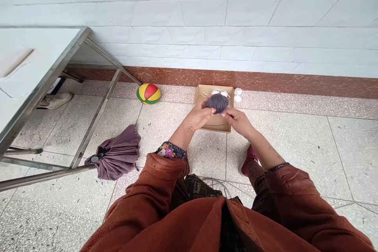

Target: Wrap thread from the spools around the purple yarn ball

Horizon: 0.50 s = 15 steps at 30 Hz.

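Note:
A ball of dark grey-purple yarn [217,103] is held up over a shallow cardboard box [197,95]. My left hand [200,116] grips it from the left, thumb along its lower side. At its lower right edge, my right hand [238,121] is closed in a pinch, fingertips at the yarn; the strand between them is too fine to make out clearly. Inside the box, behind the ball, lie white yarn balls [224,93], partly hidden. Two more small white balls [238,94] are on the floor just right of the box. A thin dark line runs across the box's near part.
To the left stands a metal-framed table [85,43]. A folded purple umbrella [121,153] lies by its leg, and a yellow, red and green ball [148,93] rests near the tiled wall [203,12]. Another person's shoe [56,100] shows beneath the table. My feet flank the floor before the box.

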Each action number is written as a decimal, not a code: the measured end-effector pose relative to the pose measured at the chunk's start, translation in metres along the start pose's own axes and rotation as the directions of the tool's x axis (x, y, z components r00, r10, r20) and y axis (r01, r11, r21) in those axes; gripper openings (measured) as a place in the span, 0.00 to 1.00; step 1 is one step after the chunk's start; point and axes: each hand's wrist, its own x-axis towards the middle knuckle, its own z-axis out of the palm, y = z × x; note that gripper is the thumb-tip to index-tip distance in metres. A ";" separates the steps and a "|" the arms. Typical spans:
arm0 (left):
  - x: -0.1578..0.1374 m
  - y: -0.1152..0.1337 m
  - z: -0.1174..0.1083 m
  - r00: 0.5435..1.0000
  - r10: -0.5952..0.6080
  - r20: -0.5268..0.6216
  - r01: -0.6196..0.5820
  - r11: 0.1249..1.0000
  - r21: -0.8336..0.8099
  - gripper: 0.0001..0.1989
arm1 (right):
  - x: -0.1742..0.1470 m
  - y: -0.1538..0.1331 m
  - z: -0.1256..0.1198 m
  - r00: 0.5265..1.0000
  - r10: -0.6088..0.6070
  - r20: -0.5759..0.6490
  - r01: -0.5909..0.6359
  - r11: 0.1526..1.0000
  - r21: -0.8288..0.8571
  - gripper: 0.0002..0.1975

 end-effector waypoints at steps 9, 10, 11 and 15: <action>0.017 0.002 -0.010 0.995 0.096 -0.001 -0.073 0.759 0.647 0.34 | -0.008 -0.037 -0.027 0.988 -0.152 -0.037 0.154 0.985 0.078 0.14; 0.019 0.002 -0.011 0.997 0.064 0.050 -0.081 0.753 0.653 0.36 | -0.007 -0.035 -0.032 0.984 -0.148 -0.099 0.155 0.985 0.070 0.13; 0.020 0.001 -0.011 0.994 0.017 0.107 -0.081 0.768 0.635 0.38 | -0.005 -0.031 -0.037 0.978 -0.137 -0.156 0.147 0.988 0.054 0.13; 0.024 -0.003 -0.004 0.925 -0.128 0.359 -0.017 0.927 0.375 0.48 | 0.001 -0.010 -0.046 0.971 -0.039 -0.236 0.040 0.999 0.001 0.16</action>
